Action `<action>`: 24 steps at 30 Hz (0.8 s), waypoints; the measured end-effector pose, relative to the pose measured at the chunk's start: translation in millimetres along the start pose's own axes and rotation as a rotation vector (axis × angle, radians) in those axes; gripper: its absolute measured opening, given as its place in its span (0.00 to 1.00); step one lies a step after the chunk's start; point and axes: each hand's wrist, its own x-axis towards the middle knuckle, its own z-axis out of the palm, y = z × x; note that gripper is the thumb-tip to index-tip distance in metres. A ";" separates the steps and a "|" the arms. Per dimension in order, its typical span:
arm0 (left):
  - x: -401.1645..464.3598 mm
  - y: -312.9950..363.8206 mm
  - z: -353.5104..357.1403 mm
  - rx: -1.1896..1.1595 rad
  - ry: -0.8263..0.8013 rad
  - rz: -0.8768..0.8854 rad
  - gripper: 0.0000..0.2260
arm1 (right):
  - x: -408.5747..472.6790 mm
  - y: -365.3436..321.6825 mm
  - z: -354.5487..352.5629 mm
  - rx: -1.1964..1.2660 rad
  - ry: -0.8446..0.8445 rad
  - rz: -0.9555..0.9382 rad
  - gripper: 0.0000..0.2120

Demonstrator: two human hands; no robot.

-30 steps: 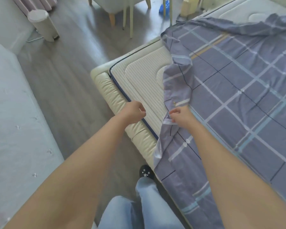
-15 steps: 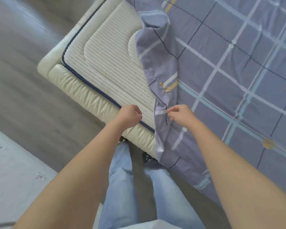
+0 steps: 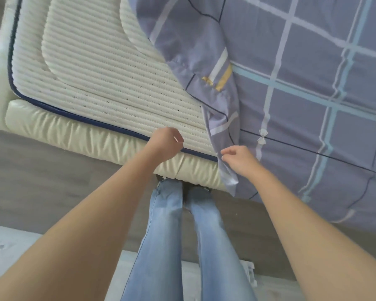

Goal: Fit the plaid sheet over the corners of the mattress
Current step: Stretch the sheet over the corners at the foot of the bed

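Fingers of the right hand (image 3: pixel 239 160) pinch the plaid sheet (image 3: pixel 302 88) edge, the left hand (image 3: pixel 165 144) is fisted empty, and beyond them the mattress (image 3: pixel 100 68) corner lies uncovered.

Both bare forearms reach forward and slightly inward from the bottom corners of the view, so the hands end up near each other but apart. The left hand (image 3: pixel 164 146) is curled into a loose fist, knuckles up. The right hand (image 3: pixel 239 160) has its fingers (image 3: pixel 227 151) bent, fingertips drawn together and pointing toward the left hand.
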 end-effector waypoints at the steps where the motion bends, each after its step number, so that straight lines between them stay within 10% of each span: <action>1: 9.7 -3.2 11.5 0.019 -0.031 0.007 0.11 | 9.6 8.0 5.8 -0.002 -0.009 0.009 0.16; 14: 87.0 -0.5 108.9 0.042 -0.096 0.078 0.13 | 118.4 70.7 46.2 -0.215 -0.060 -0.094 0.26; 19: 83.0 -1.6 115.7 -0.145 -0.153 -0.006 0.12 | 101.2 70.2 43.7 0.098 0.146 -0.122 0.15; 24: 76.0 9.4 114.0 -0.508 -0.138 -0.078 0.14 | 62.6 46.5 37.0 0.314 -0.133 -0.181 0.17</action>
